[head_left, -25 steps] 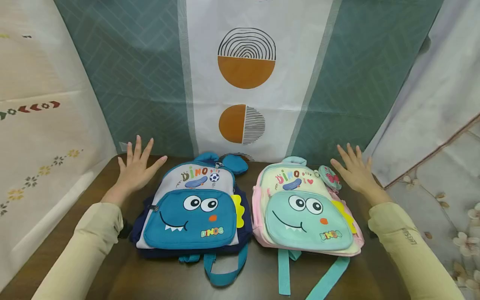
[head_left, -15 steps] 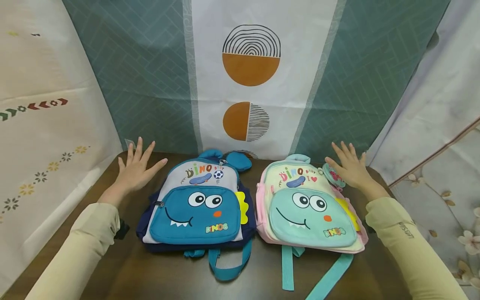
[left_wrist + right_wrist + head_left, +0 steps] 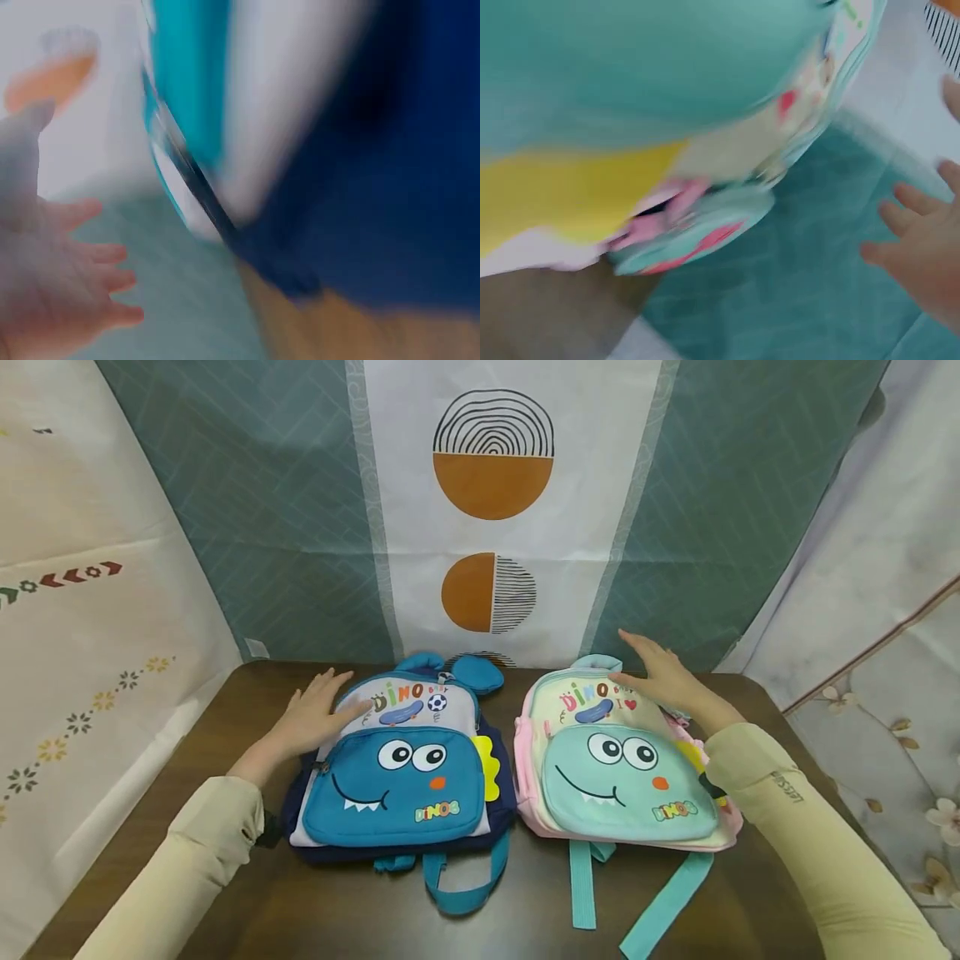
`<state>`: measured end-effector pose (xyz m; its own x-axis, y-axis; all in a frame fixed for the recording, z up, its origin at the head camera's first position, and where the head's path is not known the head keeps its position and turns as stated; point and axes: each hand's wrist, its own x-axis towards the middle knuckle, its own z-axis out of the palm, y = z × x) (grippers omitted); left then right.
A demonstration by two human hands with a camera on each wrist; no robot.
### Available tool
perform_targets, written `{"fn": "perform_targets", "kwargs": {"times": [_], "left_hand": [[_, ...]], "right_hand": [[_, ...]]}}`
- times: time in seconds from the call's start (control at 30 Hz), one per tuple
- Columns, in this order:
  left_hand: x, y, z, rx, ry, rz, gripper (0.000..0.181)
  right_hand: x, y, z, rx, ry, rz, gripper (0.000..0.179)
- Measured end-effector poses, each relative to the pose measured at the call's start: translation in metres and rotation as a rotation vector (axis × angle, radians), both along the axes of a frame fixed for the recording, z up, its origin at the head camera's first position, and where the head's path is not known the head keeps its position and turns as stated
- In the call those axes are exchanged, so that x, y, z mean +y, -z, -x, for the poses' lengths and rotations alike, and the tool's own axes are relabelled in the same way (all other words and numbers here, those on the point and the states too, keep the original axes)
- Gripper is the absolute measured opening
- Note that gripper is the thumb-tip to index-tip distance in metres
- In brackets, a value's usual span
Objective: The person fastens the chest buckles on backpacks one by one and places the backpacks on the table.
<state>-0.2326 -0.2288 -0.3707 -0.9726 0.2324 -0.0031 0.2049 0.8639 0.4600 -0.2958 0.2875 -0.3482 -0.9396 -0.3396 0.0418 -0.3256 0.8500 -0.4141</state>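
Two children's dinosaur backpacks lie side by side on a brown table, faces up. The blue backpack (image 3: 397, 785) is on the left, with a grey-white upper part and a yellow crest. To its right is the mint, cream and pink backpack (image 3: 630, 785), its straps trailing toward the front. My left hand (image 3: 307, 718) overlaps the blue bag's upper left side, fingers extended and thumb apart, holding nothing. Over the upper right of the mint bag my right hand (image 3: 663, 677) reaches with straight fingers, also holding nothing; it partly hides the round mint tag (image 3: 697, 232).
A grey-green and white patterned cloth (image 3: 495, 535) hangs behind the table (image 3: 337, 910). Light printed cloths stand at the left (image 3: 97, 652) and right (image 3: 885, 727). A looped blue strap (image 3: 465, 902) lies in front of the blue bag.
Both hands have moved inward from the outer sides, the left to the right and the right to the left, and now overlap the bags. The bags lie where they were.
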Motion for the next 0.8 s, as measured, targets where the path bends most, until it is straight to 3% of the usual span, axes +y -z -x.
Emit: {"fn": "perform_targets", "kwargs": {"times": [0.07, 0.17, 0.3, 0.37, 0.43, 0.5, 0.67, 0.8], "left_hand": [[0.021, -0.005, -0.014, 0.014, 0.076, 0.014, 0.082], [0.057, -0.007, -0.045, 0.025, 0.216, 0.042, 0.085], [0.101, -0.003, -0.086, 0.006, 0.407, 0.116, 0.090], [0.116, 0.001, -0.101, -0.006, 0.456, 0.168, 0.090], [0.126, 0.004, -0.112, -0.008, 0.455, 0.209, 0.091], [0.133, 0.009, -0.117, 0.012, 0.415, 0.242, 0.091], [0.140, 0.023, -0.119, 0.096, 0.285, 0.318, 0.095], [0.141, 0.031, -0.119, 0.118, 0.246, 0.342, 0.095]], "right_hand": [[-0.016, -0.005, 0.005, -0.041, -0.037, -0.016, 0.077], [-0.044, -0.012, 0.010, -0.097, -0.086, -0.057, 0.069], [-0.079, -0.025, 0.017, -0.099, -0.161, -0.116, 0.065], [-0.096, -0.030, 0.021, -0.085, -0.207, -0.135, 0.064], [-0.114, -0.034, 0.025, -0.076, -0.243, -0.136, 0.063], [-0.131, -0.034, 0.030, -0.063, -0.268, -0.153, 0.062], [-0.171, -0.025, 0.039, -0.048, -0.300, -0.221, 0.062], [-0.197, -0.014, 0.037, -0.138, -0.249, -0.307, 0.062]]}}
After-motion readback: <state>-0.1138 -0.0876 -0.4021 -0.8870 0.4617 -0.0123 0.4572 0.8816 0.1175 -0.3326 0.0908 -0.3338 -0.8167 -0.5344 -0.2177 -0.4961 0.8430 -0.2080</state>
